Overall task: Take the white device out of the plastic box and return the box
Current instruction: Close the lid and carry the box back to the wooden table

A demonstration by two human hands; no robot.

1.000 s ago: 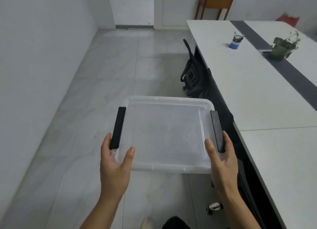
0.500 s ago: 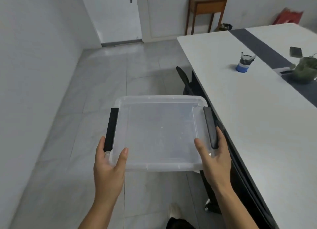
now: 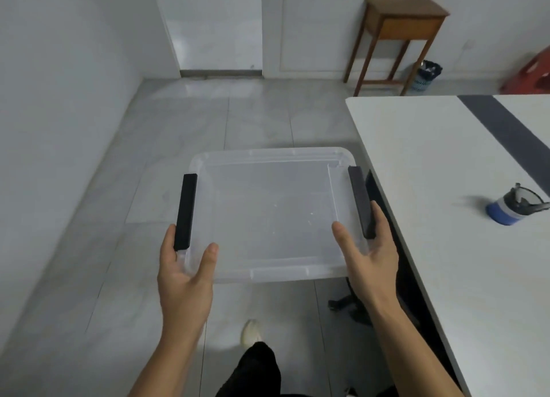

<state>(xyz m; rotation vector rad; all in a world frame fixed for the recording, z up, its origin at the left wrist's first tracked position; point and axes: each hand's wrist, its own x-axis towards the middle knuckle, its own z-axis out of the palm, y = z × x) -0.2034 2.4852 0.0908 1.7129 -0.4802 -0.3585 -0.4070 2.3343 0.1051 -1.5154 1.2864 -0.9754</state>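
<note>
Two hands are carrying one lidded box (image 3: 272,215) over the floor: left hand (image 3: 184,277) and right hand (image 3: 369,256) each gripping a near corner beside its two black latches.

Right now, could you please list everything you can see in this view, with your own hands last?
box: one, clear plastic with lid on, held over the floor, left of the table
latches: two, black, one on each short side of the box
table: one, white with a dark stripe, right
cup: one, blue and white with dark things in it, on the table
side table: one, brown wood, at the far wall
bin: one, dark, beside the side table
door: one, white, far wall
red item: one, far right, partly cut off
shoe: one, pale, on the floor below
left hand: gripping the box's near left corner
right hand: gripping the box's near right corner
</note>
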